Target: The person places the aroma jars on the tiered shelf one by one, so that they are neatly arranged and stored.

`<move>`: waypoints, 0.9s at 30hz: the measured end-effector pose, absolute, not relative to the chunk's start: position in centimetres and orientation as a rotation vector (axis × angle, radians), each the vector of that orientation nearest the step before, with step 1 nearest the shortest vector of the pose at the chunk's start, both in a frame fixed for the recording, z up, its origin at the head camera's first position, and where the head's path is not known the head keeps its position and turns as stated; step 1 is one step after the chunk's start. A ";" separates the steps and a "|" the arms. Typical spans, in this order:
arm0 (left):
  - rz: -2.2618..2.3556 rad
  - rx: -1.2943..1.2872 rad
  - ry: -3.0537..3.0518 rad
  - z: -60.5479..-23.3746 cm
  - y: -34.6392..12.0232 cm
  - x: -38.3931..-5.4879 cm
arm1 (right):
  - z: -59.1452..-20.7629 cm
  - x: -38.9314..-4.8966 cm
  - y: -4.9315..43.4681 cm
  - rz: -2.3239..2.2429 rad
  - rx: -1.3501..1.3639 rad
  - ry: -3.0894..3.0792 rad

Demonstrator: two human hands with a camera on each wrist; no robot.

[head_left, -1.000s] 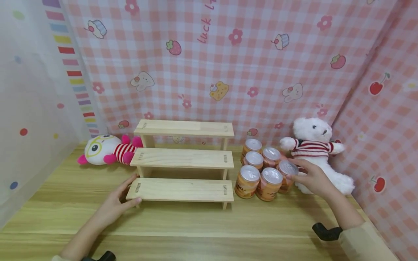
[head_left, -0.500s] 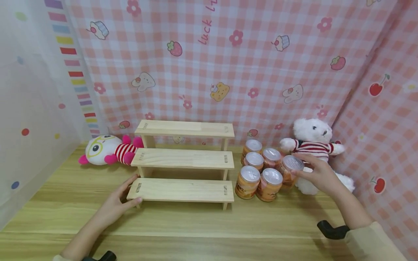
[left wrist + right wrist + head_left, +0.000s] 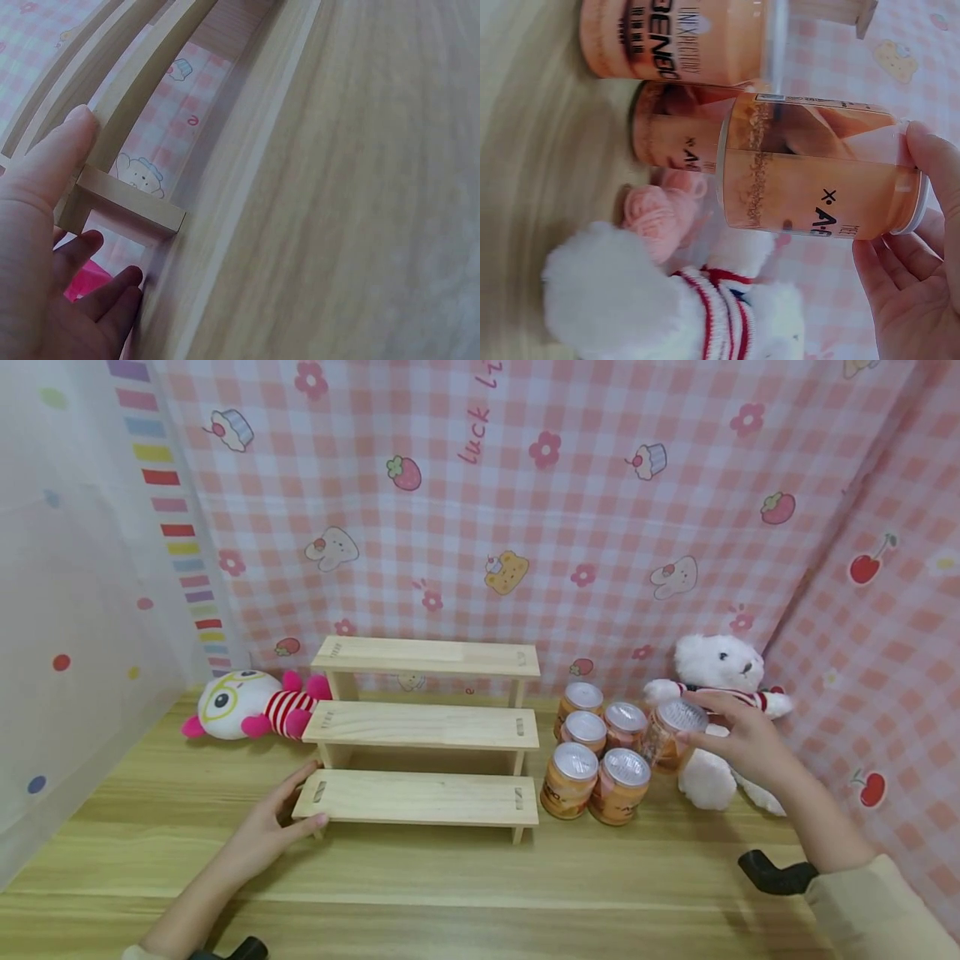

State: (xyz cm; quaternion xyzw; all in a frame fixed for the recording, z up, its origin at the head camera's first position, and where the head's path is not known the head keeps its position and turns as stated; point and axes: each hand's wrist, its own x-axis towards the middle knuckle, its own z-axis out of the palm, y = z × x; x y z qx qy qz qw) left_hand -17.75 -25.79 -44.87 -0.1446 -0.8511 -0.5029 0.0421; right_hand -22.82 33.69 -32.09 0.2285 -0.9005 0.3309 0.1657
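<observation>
My right hand (image 3: pixel 750 745) grips an orange can (image 3: pixel 810 176) with a silver lid, thumb and fingers around its lid end. In the right wrist view, it hangs above the wooden tabletop. Several more orange cans (image 3: pixel 568 787) stand grouped to its left, their lids upward. At the front left, my left hand (image 3: pixel 258 828) holds the end of the lowest board of a three-tier wooden shelf (image 3: pixel 423 797). The left wrist view has the thumb (image 3: pixel 64 154) on the board's front edge and the other fingers around by the leg.
A white teddy bear (image 3: pixel 720 662) in a striped sweater sits right behind the held can. Beside it lies a ball of pink yarn (image 3: pixel 652 221). Left of the shelf is a pink-and-white plush toy (image 3: pixel 240 706) on its side. A checked curtain (image 3: pixel 450 510) hangs behind.
My right hand has raised the can from its place among the others and shifted it rightward, toward the bear. My left hand stays at the shelf's end.
</observation>
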 end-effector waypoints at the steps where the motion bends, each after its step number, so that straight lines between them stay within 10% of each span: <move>1: -1.536 -0.435 -2.608 -44.8 -25.8 -17.8 | -31.8 -22.9 33.6 0.927 0.650 -2.574; 27: -1.545 -0.438 -2.598 -45.0 -25.8 -17.8 | -26.0 -23.6 26.8 1.090 0.709 -2.628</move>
